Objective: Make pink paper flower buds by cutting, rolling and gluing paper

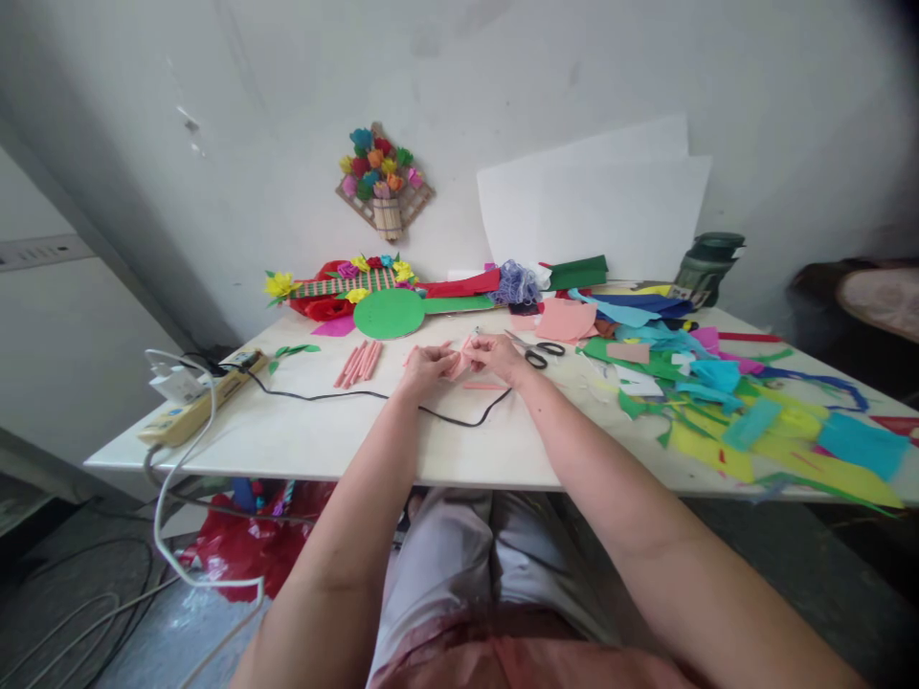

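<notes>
At the bench's (302, 445) left edge lies a power strip (192, 407) with a white plug and cables, one white cable hanging off the edge. A black cord (373, 394) runs from it across the bench and loops just in front of the hands. Right of the strip lie small green leaves (293, 351), then a bunch of pink sticks (359, 363). Behind them sit a flower piece (337, 285) and a green disc (390, 313).

The left hand (426, 366) and right hand (497, 357) meet at mid-bench, both pinching a pink paper piece (459, 363) between their fingertips. How the piece is folded is hard to make out; the fingers cover most of it. A thin pink strip (482, 387) lies just before the right hand.

Right of the hands lie scissors (537, 353), then pink sheets (564, 321) and a wide litter of coloured scraps (747, 407) reaching the right edge. White sheets (595, 206) lean on the wall; a dark jar (709, 265) stands beside them. Under the bench, a red bag (248, 550) is partly hidden by the left arm.
</notes>
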`<state>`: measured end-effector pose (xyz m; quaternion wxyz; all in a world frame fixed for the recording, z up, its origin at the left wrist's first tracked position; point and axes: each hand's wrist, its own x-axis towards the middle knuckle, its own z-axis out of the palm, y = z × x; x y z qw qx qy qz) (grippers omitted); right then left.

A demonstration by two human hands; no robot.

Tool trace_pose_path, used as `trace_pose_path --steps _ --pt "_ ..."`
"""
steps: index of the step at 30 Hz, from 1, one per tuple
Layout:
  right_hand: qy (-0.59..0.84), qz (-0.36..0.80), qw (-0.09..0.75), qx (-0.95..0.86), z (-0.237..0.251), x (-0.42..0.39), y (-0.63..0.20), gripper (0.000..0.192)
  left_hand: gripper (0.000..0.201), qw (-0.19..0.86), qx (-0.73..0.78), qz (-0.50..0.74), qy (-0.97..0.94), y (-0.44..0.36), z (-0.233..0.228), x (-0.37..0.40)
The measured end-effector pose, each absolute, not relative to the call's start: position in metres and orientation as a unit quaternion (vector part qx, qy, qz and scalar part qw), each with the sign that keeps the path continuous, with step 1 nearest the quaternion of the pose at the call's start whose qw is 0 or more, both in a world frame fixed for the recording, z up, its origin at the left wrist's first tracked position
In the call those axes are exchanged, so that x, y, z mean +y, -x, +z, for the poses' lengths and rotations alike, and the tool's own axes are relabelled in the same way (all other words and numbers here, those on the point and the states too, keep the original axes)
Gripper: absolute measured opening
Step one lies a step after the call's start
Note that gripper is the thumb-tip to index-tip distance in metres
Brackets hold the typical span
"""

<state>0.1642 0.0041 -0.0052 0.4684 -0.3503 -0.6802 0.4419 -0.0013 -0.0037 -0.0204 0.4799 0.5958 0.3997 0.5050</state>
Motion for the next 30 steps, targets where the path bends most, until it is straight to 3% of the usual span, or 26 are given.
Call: trace_pose_path --steps 8,17,23,30 --pt "0.388 0.348 0.480 -0.706 0.000 -0.002 -0.161 0.023 0.026 0.428 0.421 0.524 -0.604 0.000 -0.019 -0.005" --pt "0.379 0.525 0.526 -0.552 -0.002 0.008 -0.166 0.036 0.025 0.430 0.412 0.535 -0.599 -0.001 -0.017 -0.005" --pt "0.416 0.489 0.511 -0.571 -0.006 0.009 -0.164 0.040 0.026 0.408 0.420 0.522 -0.620 -0.002 -0.017 -0.005" --pt "0.444 0.473 0.514 -0.560 -0.006 0.010 -0.164 0.033 0.026 0.398 0.437 0.513 -0.623 -0.004 -0.014 -0.010"
